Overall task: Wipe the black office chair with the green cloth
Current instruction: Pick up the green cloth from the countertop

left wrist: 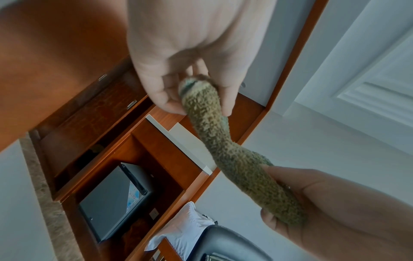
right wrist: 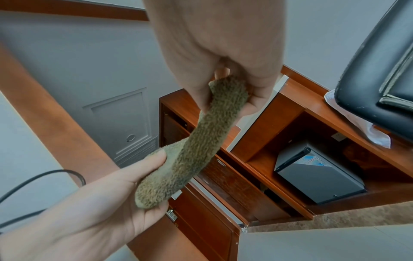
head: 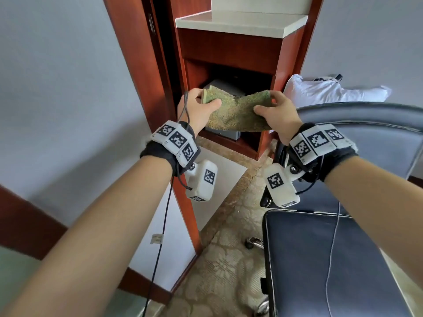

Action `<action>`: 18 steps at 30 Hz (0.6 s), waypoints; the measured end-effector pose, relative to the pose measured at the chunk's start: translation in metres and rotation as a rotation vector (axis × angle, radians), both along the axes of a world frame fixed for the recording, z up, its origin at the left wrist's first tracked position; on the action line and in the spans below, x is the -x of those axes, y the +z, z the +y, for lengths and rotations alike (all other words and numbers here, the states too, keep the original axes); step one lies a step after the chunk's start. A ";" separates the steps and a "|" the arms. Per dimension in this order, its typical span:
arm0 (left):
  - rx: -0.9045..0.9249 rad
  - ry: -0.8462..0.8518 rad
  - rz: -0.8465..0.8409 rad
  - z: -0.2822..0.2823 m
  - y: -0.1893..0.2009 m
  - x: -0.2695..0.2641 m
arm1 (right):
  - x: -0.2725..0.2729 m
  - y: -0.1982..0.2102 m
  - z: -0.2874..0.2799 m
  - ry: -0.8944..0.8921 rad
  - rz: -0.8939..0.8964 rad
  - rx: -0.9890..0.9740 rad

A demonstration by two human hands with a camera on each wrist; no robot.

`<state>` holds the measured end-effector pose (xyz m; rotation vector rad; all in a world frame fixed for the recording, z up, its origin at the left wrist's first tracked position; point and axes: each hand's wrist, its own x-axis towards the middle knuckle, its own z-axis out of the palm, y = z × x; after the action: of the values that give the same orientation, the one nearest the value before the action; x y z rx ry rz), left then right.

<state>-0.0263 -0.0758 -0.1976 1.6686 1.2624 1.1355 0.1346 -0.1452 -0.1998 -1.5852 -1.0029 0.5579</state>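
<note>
The green cloth (head: 238, 110) is stretched between both hands in the air, in front of a wooden cabinet. My left hand (head: 199, 106) pinches its folded left end between thumb and fingers; the same grip shows in the left wrist view, left hand (left wrist: 190, 84) on cloth (left wrist: 225, 150). My right hand (head: 274, 108) pinches the right end, as the right wrist view shows with right hand (right wrist: 230, 84) on cloth (right wrist: 196, 141). The black office chair (head: 332, 259) stands at the lower right, its seat below my right forearm and its backrest (head: 370, 138) behind the right hand.
A red-brown wooden cabinet (head: 229, 49) with a white stone top stands straight ahead; a grey safe (left wrist: 116, 199) sits in its open niche. A white pillow (head: 329, 90) lies behind the chair. Patterned carpet (head: 229, 259) covers the floor. Grey walls stand on both sides.
</note>
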 end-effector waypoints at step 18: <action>0.010 -0.029 -0.005 -0.032 -0.016 -0.039 | -0.052 -0.019 -0.021 0.000 -0.080 0.023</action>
<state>0.0126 -0.1073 -0.2135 1.6705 1.2351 1.1130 0.1861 -0.1660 -0.2191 -1.6392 -1.0591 0.5108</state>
